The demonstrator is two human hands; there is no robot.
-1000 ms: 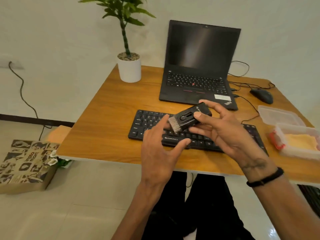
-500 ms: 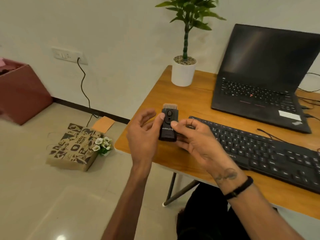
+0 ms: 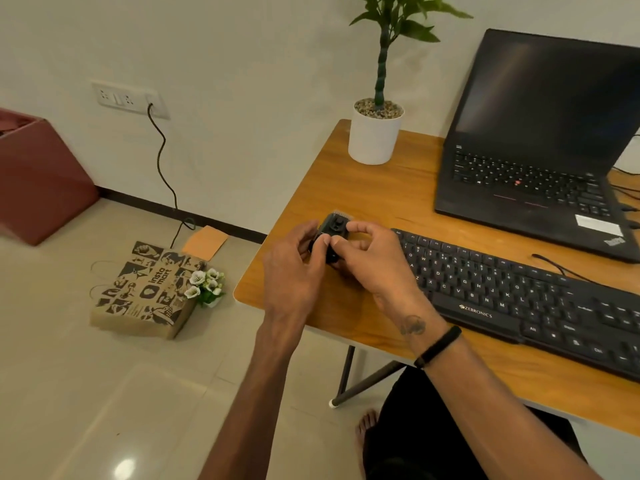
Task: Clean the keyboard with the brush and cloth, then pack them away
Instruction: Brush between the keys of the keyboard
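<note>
Both sets of fingers are now clamped on the brush (image 3: 335, 227): the right hand (image 3: 372, 258) pinches its black body from the right with thumb and forefinger curled over it, and the left hand (image 3: 294, 261) grips its lower end from the left, thumb pressed against the near face. Half a second ago the brush stood upright between looser fingers, and a second ago it was held level over the keys with the left hand open beside it; since then the hands have closed in and lowered it toward the table (image 3: 346, 188), and the bristles that stuck out plainly at the top now show only as a thin pale strip past the fingertips. My reading is that the person is sliding the bristles back into the housing, which would mean the brushing is finished and the tool is being readied for packing, though the slider itself is too blurred to be sure. Just right of the fingers lies the keyboard (image 3: 519, 289), untouched at this moment. Beyond the fingers stands a white pot (image 3: 374, 140) holding pebbles and a green plant, and farther right the open laptop (image 3: 540, 161). Down to the left of the hands, on the floor, a printed paper bag (image 3: 145, 289) lies with small white flowers (image 3: 204, 284) beside it; what is inside it cannot be seen. The cloth is out of view.
</note>
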